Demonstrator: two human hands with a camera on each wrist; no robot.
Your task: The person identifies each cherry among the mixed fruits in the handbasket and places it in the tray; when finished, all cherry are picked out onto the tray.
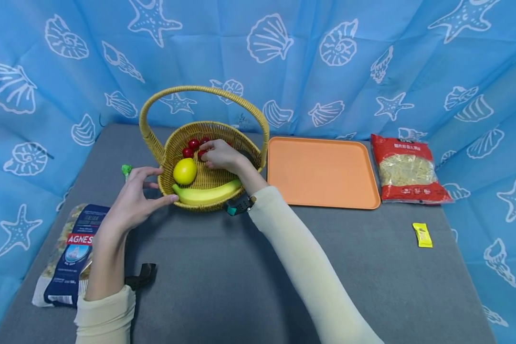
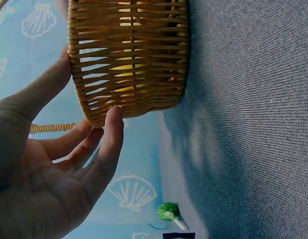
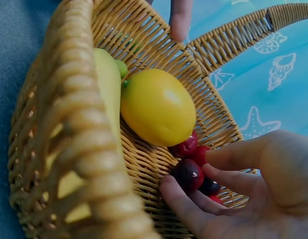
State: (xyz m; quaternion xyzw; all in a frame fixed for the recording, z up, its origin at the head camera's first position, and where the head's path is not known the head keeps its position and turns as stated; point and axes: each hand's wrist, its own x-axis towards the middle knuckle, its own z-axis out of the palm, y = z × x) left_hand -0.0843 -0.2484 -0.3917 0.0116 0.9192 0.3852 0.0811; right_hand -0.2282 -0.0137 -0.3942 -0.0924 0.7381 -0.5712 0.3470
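A wicker basket [image 1: 242,143] with a tall arched handle stands toward the back, left of centre. Inside it lie a yellow lemon [image 1: 185,171], a banana [image 1: 210,195] along the front wall, and several red cherries [image 1: 194,144]. My left hand [image 1: 131,200] holds the basket's left end, thumb at the front rim and fingers round the side. Reaching in over the right front rim, my right hand [image 1: 223,156] is among the cherries. In the right wrist view its thumb and fingers pinch a dark red cherry [image 3: 187,175] beside the lemon; other cherries are partly hidden by the fingers.
An orange tray [image 1: 322,172] lies right of the basket, with a red bag of noodles [image 1: 408,169] beyond it. Nearer sits a small yellow packet [image 1: 422,235]. At left are a blue pasta bag [image 1: 75,258], partly behind my forearm, and a small green broccoli-like piece [image 2: 168,211].
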